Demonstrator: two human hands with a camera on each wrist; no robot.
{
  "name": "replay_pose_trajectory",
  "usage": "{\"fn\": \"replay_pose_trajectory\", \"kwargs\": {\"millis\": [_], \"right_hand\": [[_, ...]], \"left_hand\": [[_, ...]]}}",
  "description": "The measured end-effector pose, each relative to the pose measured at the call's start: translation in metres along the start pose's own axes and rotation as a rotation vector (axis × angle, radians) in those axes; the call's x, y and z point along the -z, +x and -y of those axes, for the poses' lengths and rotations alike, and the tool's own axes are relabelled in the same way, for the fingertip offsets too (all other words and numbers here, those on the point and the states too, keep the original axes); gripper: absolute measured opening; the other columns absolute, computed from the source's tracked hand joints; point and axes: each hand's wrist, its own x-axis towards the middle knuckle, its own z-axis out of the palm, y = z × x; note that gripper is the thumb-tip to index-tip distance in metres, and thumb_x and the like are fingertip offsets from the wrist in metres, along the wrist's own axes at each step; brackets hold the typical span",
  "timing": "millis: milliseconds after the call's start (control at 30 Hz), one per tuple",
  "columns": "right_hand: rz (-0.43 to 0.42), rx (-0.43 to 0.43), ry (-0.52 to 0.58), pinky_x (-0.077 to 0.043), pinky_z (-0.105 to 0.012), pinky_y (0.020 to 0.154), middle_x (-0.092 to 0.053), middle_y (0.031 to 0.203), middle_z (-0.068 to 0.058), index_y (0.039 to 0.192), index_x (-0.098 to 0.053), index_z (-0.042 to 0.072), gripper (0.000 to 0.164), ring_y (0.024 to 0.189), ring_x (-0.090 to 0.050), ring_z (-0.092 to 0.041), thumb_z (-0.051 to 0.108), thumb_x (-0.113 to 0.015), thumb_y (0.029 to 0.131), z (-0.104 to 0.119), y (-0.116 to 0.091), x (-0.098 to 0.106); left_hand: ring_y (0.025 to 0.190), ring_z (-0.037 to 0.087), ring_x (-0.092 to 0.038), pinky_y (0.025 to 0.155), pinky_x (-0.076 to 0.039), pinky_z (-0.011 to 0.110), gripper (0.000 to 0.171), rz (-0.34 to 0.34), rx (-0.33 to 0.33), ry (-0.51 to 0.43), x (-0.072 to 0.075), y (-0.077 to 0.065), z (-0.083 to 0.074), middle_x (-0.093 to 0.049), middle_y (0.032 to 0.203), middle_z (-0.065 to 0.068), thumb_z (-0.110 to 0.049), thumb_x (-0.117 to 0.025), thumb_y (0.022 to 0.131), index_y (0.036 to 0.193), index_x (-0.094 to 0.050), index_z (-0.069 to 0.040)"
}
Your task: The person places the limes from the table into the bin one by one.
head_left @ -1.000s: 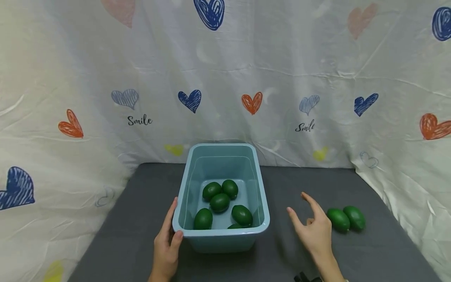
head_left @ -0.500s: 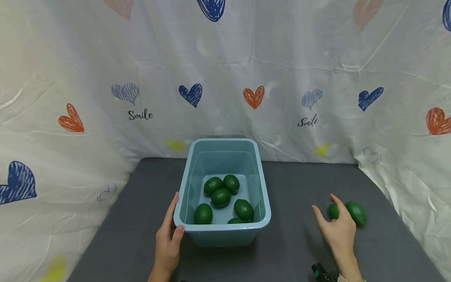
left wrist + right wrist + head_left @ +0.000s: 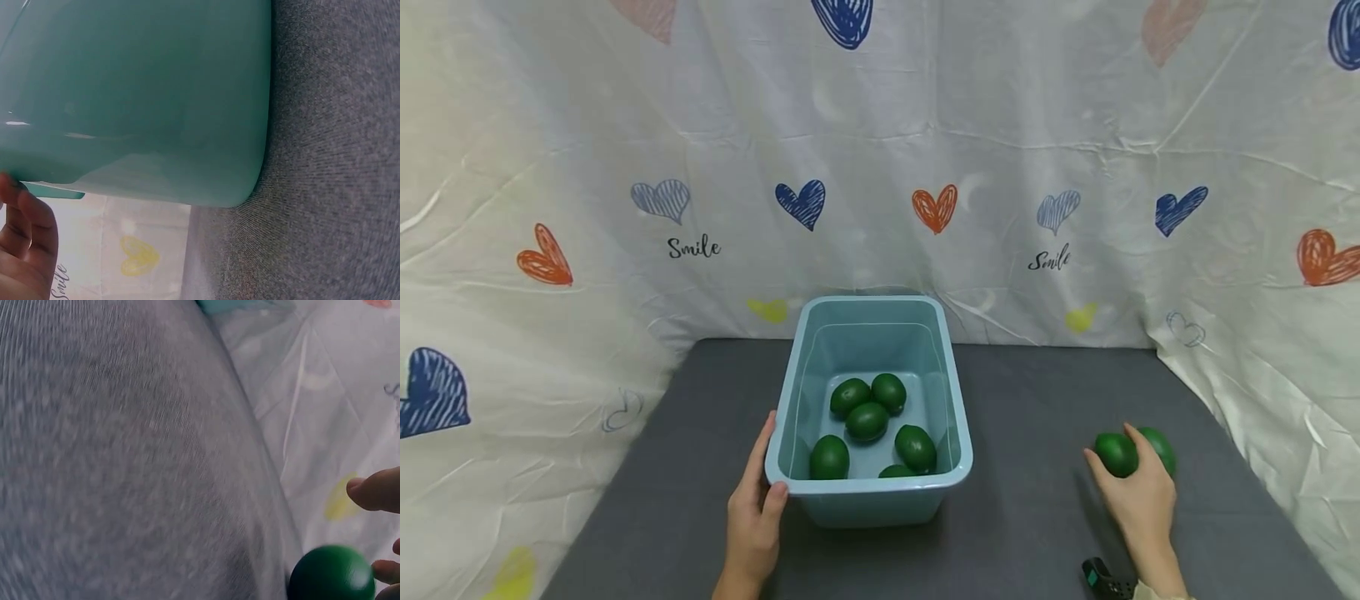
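A light blue plastic tub stands mid-table with several green limes on its floor. My left hand holds the tub's near left corner, thumb at the front rim and fingers along the side; the left wrist view shows those fingers by the tub's outer wall. Off to the right, two more limes lie side by side. My right hand is spread around the nearer lime and partly hides the other lime. In the right wrist view, one fingertip stays apart from the lime.
A dark grey cloth covers the table. Behind it hangs a pale curtain printed with hearts. A black device sits at my right wrist.
My right hand has moved right, from beside the tub to the two limes, and its fingers now surround the nearer one. The left hand has kept its hold on the tub.
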Motion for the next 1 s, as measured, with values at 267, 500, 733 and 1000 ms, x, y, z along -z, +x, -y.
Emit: {"fn": "replay_pose_trajectory", "kwargs": {"millis": [267,500,733,1000], "right_hand": [[0.005,-0.061,0.000,-0.047,-0.068,0.084,-0.061,0.139,-0.033,0.147,-0.057,-0.003,0.072,0.105,-0.063,-0.055,0.025,-0.087,0.088,-0.011,-0.003,-0.002],[-0.018,-0.056,-0.005,-0.047,-0.070,0.090,-0.059,0.141,-0.034,0.144,-0.058,-0.007,0.068,0.112,-0.061,-0.057,0.017,-0.087,0.087,-0.019,-0.003,-0.004],[0.073,-0.138,-0.053,-0.048,-0.070,0.085,-0.061,0.131,-0.041,0.150,-0.050,-0.008,0.072,0.103,-0.063,-0.060,0.021,-0.081,0.091,-0.022,-0.002,-0.003],[0.079,-0.175,-0.067,-0.048,-0.068,0.081,-0.063,0.124,-0.043,0.150,-0.050,-0.007,0.072,0.098,-0.064,-0.059,0.023,-0.080,0.093,-0.026,-0.004,-0.004]], "left_hand": [[0.155,0.013,-0.039,0.116,-0.035,0.015,0.067,-0.004,-0.020,0.008,0.000,-0.001,0.000,-0.036,0.171,0.016,0.005,-0.048,0.104,0.167,-0.033,-0.011],[0.155,0.013,-0.038,0.116,-0.035,0.015,0.068,0.001,-0.022,-0.015,0.001,0.001,0.000,-0.035,0.171,0.015,0.007,-0.048,0.104,0.168,-0.032,-0.010],[0.156,0.014,-0.038,0.117,-0.035,0.016,0.067,0.007,-0.076,-0.046,0.001,0.001,0.001,-0.033,0.170,0.022,0.008,-0.048,0.103,0.167,-0.032,-0.006],[0.156,0.014,-0.037,0.117,-0.035,0.016,0.069,0.015,-0.052,-0.046,0.002,0.001,0.002,-0.034,0.171,0.018,0.010,-0.048,0.103,0.167,-0.032,-0.008]]}}
